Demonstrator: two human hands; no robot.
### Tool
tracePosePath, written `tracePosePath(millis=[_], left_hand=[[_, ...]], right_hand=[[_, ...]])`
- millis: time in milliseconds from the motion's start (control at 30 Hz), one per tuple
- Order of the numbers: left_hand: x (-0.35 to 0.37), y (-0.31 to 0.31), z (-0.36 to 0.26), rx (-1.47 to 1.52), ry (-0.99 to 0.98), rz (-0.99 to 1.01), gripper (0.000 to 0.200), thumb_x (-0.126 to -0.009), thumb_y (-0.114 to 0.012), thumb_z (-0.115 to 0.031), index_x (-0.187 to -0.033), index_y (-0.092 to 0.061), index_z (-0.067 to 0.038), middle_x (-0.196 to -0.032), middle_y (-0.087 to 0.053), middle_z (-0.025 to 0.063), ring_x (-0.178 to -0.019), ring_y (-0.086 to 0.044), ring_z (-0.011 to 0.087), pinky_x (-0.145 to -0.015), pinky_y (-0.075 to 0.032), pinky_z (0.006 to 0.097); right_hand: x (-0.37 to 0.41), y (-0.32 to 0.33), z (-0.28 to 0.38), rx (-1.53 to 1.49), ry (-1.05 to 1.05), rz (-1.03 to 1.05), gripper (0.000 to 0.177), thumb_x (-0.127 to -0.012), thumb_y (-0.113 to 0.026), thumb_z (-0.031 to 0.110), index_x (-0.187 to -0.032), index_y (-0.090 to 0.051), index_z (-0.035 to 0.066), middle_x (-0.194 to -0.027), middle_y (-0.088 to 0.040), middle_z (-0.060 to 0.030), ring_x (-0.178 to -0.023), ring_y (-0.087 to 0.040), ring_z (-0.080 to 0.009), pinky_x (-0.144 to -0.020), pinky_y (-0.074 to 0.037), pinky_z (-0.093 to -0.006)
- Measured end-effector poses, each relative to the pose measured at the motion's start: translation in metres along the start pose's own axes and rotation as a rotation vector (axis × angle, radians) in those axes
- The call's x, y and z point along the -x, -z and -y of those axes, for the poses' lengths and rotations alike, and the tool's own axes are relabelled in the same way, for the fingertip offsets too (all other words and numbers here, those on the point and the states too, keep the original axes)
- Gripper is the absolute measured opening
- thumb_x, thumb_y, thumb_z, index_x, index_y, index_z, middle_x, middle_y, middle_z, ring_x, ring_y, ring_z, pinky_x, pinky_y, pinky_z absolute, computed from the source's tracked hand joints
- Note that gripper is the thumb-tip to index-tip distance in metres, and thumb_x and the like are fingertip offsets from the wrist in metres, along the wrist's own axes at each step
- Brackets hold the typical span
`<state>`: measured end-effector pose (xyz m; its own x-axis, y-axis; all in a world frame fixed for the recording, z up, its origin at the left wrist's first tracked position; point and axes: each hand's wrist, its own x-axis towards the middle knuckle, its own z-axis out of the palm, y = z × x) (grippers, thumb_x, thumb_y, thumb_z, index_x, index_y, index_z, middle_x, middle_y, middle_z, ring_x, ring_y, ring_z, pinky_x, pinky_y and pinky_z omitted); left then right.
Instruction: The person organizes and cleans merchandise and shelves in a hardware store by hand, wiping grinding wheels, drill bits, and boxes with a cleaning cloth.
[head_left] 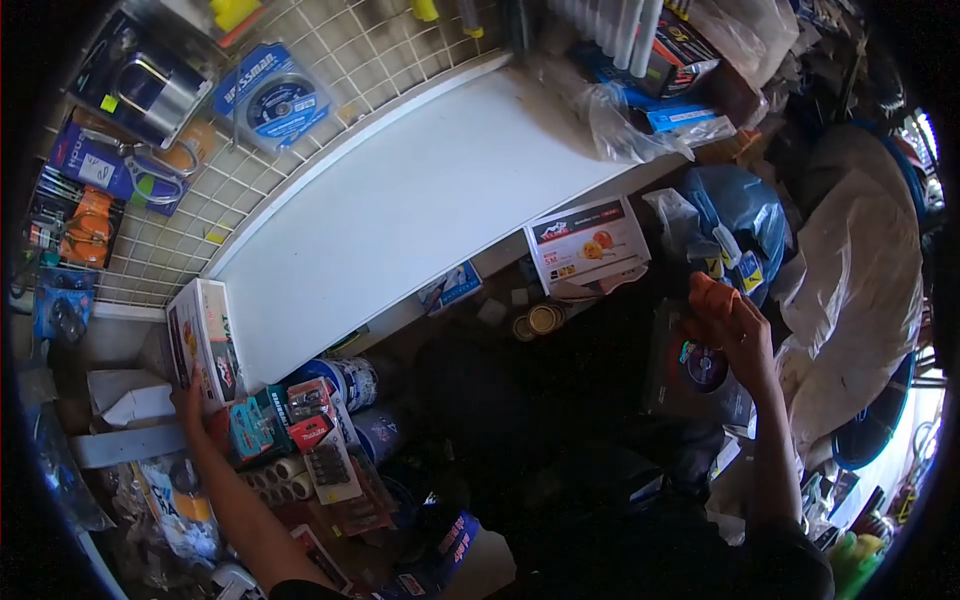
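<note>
My left hand (190,400) is at the near edge of a white tape measure box (203,335), which stands upright at the left end of a white shelf board (400,220). Its fingers lie against the box and are partly in shadow. My right hand (745,345) is closed around a crumpled orange cloth (713,298), on the right and apart from the shelf. Below that hand is a dark box with a disc picture (690,375). A second tape measure box (588,245), marked 5 M, sits below the shelf's front edge.
A wire grid (350,45) behind the shelf carries packaged tools, including a saw blade pack (272,97). Plastic-wrapped boxes (670,100) crowd the shelf's right end. Several blister packs (330,465) lie near my left forearm. A blue plastic bag (740,215) is at the right.
</note>
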<state>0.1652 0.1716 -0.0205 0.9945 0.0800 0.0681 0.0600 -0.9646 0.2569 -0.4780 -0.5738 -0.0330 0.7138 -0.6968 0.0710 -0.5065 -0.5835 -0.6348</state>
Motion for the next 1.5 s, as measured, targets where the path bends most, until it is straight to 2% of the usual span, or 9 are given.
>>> tracePosePath(millis=[100, 333, 400, 500, 633, 667, 833, 1233, 1500], left_hand=[[-0.006, -0.012, 0.0, 0.078, -0.289, -0.087, 0.08, -0.083, -0.072, -0.066, -0.118, -0.069, 0.006, -0.113, -0.071, 0.0286, -0.105, -0.069, 0.0427, -0.089, -0.054, 0.0472], [0.017, -0.009, -0.036, -0.035, -0.197, -0.006, 0.081, -0.082, -0.073, -0.067, -0.111, -0.068, 0.008, -0.106, -0.072, 0.0261, -0.096, -0.071, 0.0385, -0.084, -0.055, 0.0455], [0.004, -0.024, -0.026, 0.143, -0.192, 0.046, 0.081, -0.08, -0.076, -0.066, -0.116, -0.066, 0.006, -0.105, -0.073, 0.0222, -0.096, -0.072, 0.0325, -0.081, -0.056, 0.0416], [0.061, 0.0, -0.096, 0.024, -0.183, -0.002, 0.07, -0.079, -0.081, -0.058, -0.106, -0.071, 0.006, -0.092, -0.075, 0.0195, -0.082, -0.073, 0.0294, -0.073, -0.055, 0.0424], [0.06, -0.019, -0.092, -0.073, -0.319, -0.239, 0.087, -0.07, -0.082, -0.067, -0.107, -0.067, 0.011, -0.101, -0.067, 0.0311, -0.1, -0.067, 0.0454, -0.088, -0.052, 0.0506], [0.055, -0.018, -0.09, -0.013, -0.261, -0.092, 0.1, -0.069, -0.081, -0.07, -0.117, -0.062, 0.016, -0.113, -0.062, 0.0346, -0.11, -0.062, 0.0476, -0.095, -0.05, 0.0506], [0.057, -0.024, -0.095, -0.044, -0.244, -0.127, 0.118, -0.068, -0.08, -0.072, -0.134, -0.049, 0.02, -0.127, -0.055, 0.0356, -0.12, -0.057, 0.0481, -0.104, -0.047, 0.0483], [0.067, -0.024, -0.104, 0.11, -0.461, -0.138, 0.097, -0.061, -0.091, -0.057, -0.125, -0.059, 0.009, -0.12, -0.058, 0.0296, -0.113, -0.059, 0.0434, -0.099, -0.049, 0.0461], [0.096, -0.002, -0.227, 0.168, -0.745, 0.207, 0.099, -0.055, -0.095, -0.044, -0.137, -0.057, -0.004, -0.134, -0.057, 0.0199, -0.131, -0.05, 0.0389, -0.11, -0.041, 0.0428]], right_hand=[[0.002, 0.0, -0.008, 0.075, 0.056, -0.005, 0.021, -0.099, -0.065, 0.015, -0.109, -0.063, -0.003, -0.108, -0.064, -0.0182, -0.095, -0.068, -0.033, -0.081, -0.055, -0.039], [0.016, -0.012, -0.024, 0.101, 0.103, 0.0, 0.02, -0.091, -0.066, 0.007, -0.108, -0.063, -0.003, -0.113, -0.062, -0.0205, -0.106, -0.063, -0.0395, -0.091, -0.052, -0.0464], [0.024, -0.015, -0.028, 0.206, 0.126, -0.048, 0.021, -0.09, -0.066, 0.006, -0.109, -0.063, -0.003, -0.114, -0.062, -0.0209, -0.109, -0.062, -0.0406, -0.095, -0.05, -0.0475], [0.025, -0.024, -0.035, 0.146, 0.125, -0.041, 0.029, -0.091, -0.065, 0.004, -0.119, -0.064, -0.001, -0.121, -0.061, -0.0216, -0.111, -0.061, -0.0416, -0.098, -0.049, -0.049], [0.03, -0.026, -0.038, 0.179, 0.169, -0.13, 0.03, -0.097, -0.062, 0.01, -0.126, -0.065, 0.001, -0.127, -0.064, -0.0203, -0.117, -0.063, -0.0381, -0.098, -0.051, -0.0438], [0.029, -0.024, -0.036, 0.183, 0.203, -0.111, 0.03, -0.098, -0.062, 0.01, -0.126, -0.065, 0.001, -0.126, -0.064, -0.0204, -0.117, -0.063, -0.038, -0.098, -0.051, -0.0438], [0.03, -0.024, -0.04, 0.252, 0.226, -0.082, 0.031, -0.098, -0.059, 0.007, -0.128, -0.063, 0.002, -0.125, -0.065, -0.0208, -0.116, -0.064, -0.038, -0.096, -0.053, -0.0454], [0.035, -0.027, -0.056, 0.221, 0.178, -0.065, 0.033, -0.097, -0.061, 0.011, -0.128, -0.06, 0.0, -0.113, -0.065, -0.0197, -0.104, -0.065, -0.0396, -0.084, -0.055, -0.0455], [0.031, -0.035, -0.067, 0.32, 0.293, -0.152, 0.027, -0.101, -0.059, 0.014, -0.121, -0.065, -0.002, -0.109, -0.068, -0.0195, -0.1, -0.066, -0.0379, -0.086, -0.054, -0.0456]])
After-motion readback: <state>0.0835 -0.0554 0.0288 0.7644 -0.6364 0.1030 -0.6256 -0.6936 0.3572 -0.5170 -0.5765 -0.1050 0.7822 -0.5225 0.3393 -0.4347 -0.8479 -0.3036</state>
